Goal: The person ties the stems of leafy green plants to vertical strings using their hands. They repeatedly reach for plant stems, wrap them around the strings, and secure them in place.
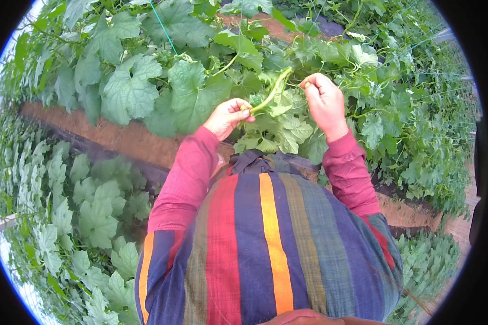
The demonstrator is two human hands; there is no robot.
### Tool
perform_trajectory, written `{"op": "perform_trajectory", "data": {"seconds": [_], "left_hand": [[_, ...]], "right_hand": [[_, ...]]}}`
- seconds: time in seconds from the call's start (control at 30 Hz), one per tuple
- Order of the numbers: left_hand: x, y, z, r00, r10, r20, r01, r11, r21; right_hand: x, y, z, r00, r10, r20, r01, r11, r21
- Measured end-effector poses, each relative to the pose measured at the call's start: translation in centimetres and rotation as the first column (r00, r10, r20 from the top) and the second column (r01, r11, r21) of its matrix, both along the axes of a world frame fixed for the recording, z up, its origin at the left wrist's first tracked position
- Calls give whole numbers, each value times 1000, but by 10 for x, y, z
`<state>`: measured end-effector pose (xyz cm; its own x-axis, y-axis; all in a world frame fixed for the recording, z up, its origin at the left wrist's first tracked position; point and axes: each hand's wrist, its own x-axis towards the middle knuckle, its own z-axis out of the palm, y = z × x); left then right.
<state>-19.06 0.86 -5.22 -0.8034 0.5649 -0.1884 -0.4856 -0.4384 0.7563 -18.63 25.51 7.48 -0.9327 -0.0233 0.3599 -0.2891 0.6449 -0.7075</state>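
Note:
My left hand [229,118] pinches the near end of a thick pale-green piece of a cucurbit vine [273,94] between thumb and fingers. From there the piece slants up and away to the right, with small leaves along it. To its right, my right hand [325,103] has thumb and forefinger closed on a thin tendril or stalk [296,85], partly hidden by the fingertips. A small yellowish bit [244,107] shows at my left fingertips. Beneath both hands hang light-green lobed leaves [290,132].
Large lobed leaves [132,89] crowd the row ahead, where a teal string [162,26] runs upward. A strip of bare brown soil [105,132] edged with dark sheeting [142,166] crosses at left. Behind it stands another row of plants [99,215]. Green strings [427,74] cross the right side.

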Motion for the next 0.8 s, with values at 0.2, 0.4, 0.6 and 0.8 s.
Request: {"op": "perform_trajectory", "data": {"seconds": [0.2,0.4,0.6,0.8], "left_hand": [[-3,3,4,994,-15,109,16,1000,-12],[-4,0,4,987,-36,157,41,999,-30],[-10,-2,23,940,193,-282,-301,860,-413],[-1,6,60,981,95,-169,-145,938,-315]], "right_hand": [[11,-18,-28,546,589,595,-6,713,-701],[7,-43,-39,612,618,494,-59,659,-750],[16,-52,-52,595,597,539,-297,786,-543],[27,-59,-96,756,555,346,-506,832,-228]]}}
